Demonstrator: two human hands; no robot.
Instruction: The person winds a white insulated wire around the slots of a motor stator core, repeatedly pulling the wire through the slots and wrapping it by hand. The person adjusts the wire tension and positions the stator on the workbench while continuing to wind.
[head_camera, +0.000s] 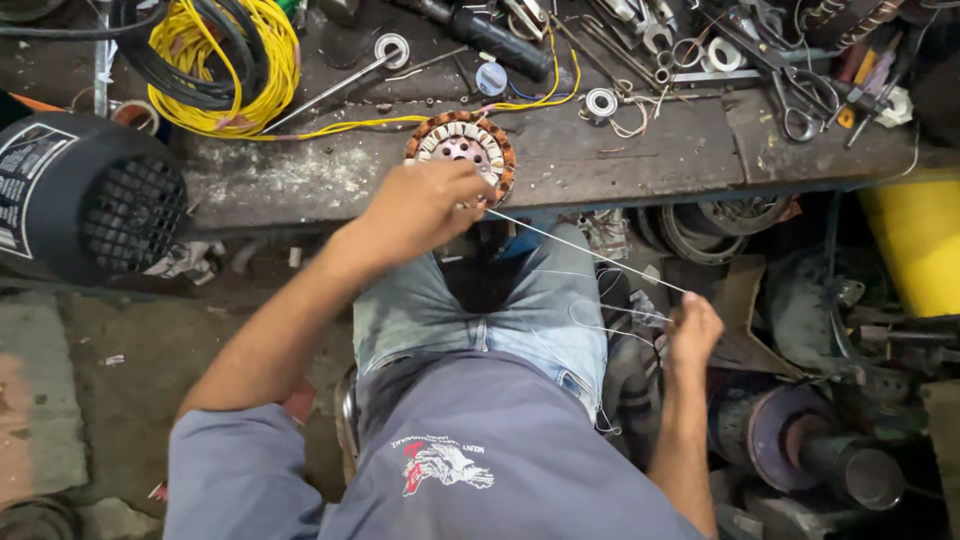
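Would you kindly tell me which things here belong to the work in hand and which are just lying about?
In hand:
- left hand at the wound stator
- right hand pulling the white thread taut from the stator

Lying about:
- yellow cable coil
- black fan cover
- scissors
- yellow drum
- workbench clutter

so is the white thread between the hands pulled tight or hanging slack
Tight: the white thread runs in a straight line from the left hand at the stator to the right hand.
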